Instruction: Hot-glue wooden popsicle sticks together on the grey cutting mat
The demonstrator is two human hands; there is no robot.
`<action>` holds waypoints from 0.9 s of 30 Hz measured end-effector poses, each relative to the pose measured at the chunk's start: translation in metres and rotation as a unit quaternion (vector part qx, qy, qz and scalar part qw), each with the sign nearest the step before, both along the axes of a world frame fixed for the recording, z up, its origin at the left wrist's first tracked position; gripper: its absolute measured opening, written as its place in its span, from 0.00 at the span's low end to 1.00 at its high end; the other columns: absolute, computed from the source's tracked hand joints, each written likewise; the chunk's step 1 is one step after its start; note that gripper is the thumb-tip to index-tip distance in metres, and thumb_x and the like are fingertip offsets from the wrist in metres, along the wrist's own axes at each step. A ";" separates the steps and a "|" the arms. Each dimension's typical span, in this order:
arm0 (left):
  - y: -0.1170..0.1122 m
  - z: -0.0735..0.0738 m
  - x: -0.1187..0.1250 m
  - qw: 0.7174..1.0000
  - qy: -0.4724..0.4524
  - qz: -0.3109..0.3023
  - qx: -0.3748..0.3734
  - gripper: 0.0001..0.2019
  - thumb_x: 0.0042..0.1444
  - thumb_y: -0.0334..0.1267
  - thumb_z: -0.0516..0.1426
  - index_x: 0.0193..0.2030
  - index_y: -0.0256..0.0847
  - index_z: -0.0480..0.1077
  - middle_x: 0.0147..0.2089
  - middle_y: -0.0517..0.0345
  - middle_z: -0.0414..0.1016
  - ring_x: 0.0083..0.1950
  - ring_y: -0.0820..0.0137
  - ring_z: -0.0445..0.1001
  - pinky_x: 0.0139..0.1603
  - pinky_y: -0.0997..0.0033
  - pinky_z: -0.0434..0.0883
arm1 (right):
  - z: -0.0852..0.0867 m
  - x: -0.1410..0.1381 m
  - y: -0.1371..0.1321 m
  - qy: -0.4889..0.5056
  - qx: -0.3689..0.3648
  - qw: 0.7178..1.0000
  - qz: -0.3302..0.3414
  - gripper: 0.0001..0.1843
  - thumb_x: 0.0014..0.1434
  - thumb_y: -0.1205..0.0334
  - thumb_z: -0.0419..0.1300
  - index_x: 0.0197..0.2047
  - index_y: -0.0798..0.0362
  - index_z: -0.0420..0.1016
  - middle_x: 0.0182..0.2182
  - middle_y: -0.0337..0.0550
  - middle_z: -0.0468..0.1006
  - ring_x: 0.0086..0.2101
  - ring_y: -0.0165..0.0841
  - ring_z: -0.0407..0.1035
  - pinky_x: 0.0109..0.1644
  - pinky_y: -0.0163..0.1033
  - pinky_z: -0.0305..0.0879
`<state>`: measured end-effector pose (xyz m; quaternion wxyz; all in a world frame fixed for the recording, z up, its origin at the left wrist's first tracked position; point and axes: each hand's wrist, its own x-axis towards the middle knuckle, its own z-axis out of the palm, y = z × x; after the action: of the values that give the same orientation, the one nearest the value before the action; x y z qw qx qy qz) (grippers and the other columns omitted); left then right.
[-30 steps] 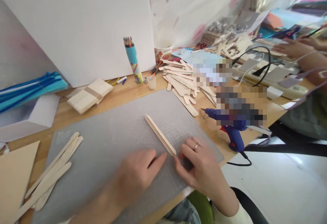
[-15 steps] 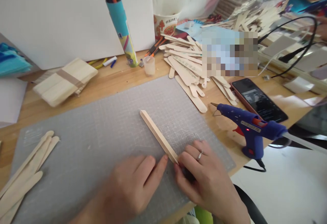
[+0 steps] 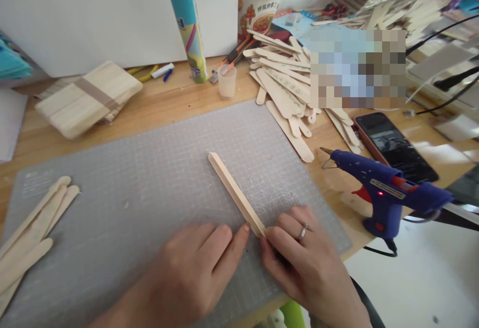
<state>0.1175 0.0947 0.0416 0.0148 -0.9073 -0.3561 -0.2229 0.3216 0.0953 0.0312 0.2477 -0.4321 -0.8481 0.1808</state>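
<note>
Two wooden craft sticks (image 3: pixel 234 189), apparently joined lengthwise along their edges as an angled strip, lie diagonally on the grey cutting mat (image 3: pixel 149 168). My right hand (image 3: pixel 299 255), with a ring on one finger, pinches their near end between thumb and index finger. Close beside it, my left hand (image 3: pixel 204 263) presses its index fingertip to the side of the strip near that same end. Its other fingers are curled, and its thumb is hidden. The strip's far end rests free on the mat.
A blue glue gun (image 3: pixel 385 183) with a lit red light stands at the right, by a phone (image 3: pixel 396 143). Loose craft sticks (image 3: pixel 280 83) are heaped behind the mat; more sticks (image 3: pixel 35 238) lie left. A banded bundle (image 3: pixel 90 98) and small plastic cup (image 3: pixel 226 82) stand behind.
The camera view has shifted a little, so the table items sit at slightly different places. Both hands keep the same hold at the near end of the joined sticks.
</note>
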 end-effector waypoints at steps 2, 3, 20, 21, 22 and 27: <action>0.000 0.000 0.000 1.000 0.001 -0.001 -0.003 0.12 0.65 0.25 0.48 0.48 0.29 0.72 0.22 0.61 0.71 0.18 0.70 0.69 0.14 0.68 0.63 | 0.001 0.000 0.000 0.001 0.000 1.000 0.001 0.14 0.64 0.73 0.54 0.26 0.55 0.64 0.23 0.38 0.61 0.29 0.32 0.53 0.35 0.41 0.50; -0.001 0.000 0.000 1.000 0.003 -0.003 -0.006 0.12 0.65 0.25 0.48 0.48 0.29 0.72 0.22 0.61 0.71 0.18 0.70 0.68 0.14 0.68 0.63 | 0.001 0.001 -0.001 0.002 0.000 1.000 0.002 0.14 0.64 0.73 0.54 0.26 0.55 0.63 0.23 0.38 0.61 0.29 0.31 0.53 0.35 0.41 0.50; -0.002 -0.002 0.000 1.000 0.004 -0.006 0.001 0.12 0.64 0.25 0.50 0.48 0.27 0.72 0.22 0.61 0.71 0.18 0.69 0.69 0.14 0.67 0.65 | 0.001 -0.001 -0.001 0.023 0.000 1.000 -0.012 0.14 0.63 0.75 0.54 0.26 0.55 0.63 0.23 0.37 0.60 0.29 0.31 0.53 0.35 0.40 0.50; -0.001 -0.001 0.000 1.000 0.005 -0.003 0.002 0.12 0.64 0.25 0.50 0.48 0.27 0.72 0.22 0.61 0.71 0.19 0.70 0.70 0.14 0.67 0.65 | 0.001 -0.001 -0.001 0.024 0.002 1.000 -0.012 0.14 0.63 0.75 0.54 0.26 0.55 0.62 0.24 0.37 0.60 0.29 0.31 0.53 0.35 0.40 0.50; 0.000 0.000 0.000 1.000 0.005 -0.003 0.003 0.12 0.64 0.24 0.49 0.48 0.27 0.72 0.22 0.61 0.71 0.19 0.70 0.70 0.14 0.68 0.65 | 0.001 -0.001 -0.002 0.024 0.003 1.000 -0.010 0.14 0.63 0.75 0.54 0.26 0.55 0.62 0.24 0.37 0.60 0.29 0.31 0.53 0.35 0.40 0.50; 0.001 0.005 0.001 1.000 0.005 0.002 0.002 0.12 0.66 0.25 0.47 0.46 0.30 0.72 0.22 0.62 0.72 0.19 0.70 0.70 0.14 0.68 0.64 | -0.001 0.000 -0.001 0.023 0.002 1.000 -0.011 0.14 0.63 0.74 0.54 0.26 0.54 0.62 0.24 0.37 0.59 0.29 0.31 0.53 0.35 0.40 0.50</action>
<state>0.1185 0.0954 0.0462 0.0193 -0.9077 -0.3575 -0.2187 0.3213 0.0939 0.0305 0.2696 -0.4368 -0.8377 0.1862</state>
